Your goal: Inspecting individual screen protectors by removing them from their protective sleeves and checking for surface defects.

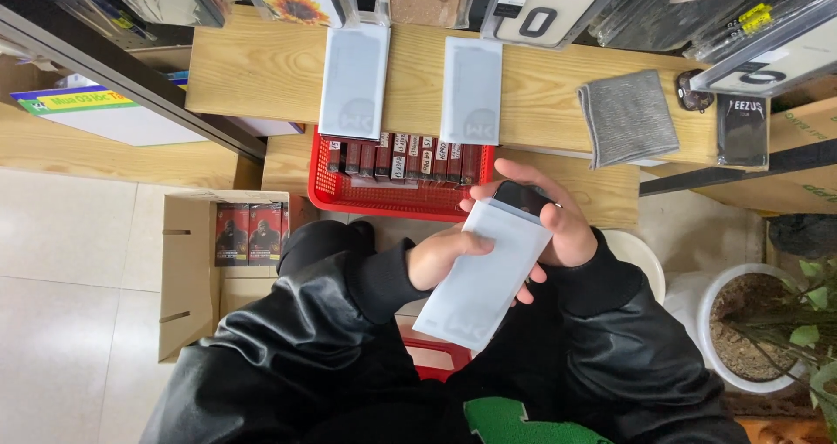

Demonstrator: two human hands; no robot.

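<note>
Cardboard box point(187, 274) at left w/ dark red packs, then red basket point(349, 195) of upright slim packs. Left hand point(445, 256) & right hand point(558, 226) – fingers clamped on a pale flat sleeve point(488, 274), held over the lap; dark item point(521, 197) pokes from its top, mostly hidden. Grey cloth point(628, 117) right.

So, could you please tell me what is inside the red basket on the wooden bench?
The red basket holds a row of slim dark red boxes standing on edge. The hands and the white sleeve cover its right front corner, so anything there stays hidden.
</note>
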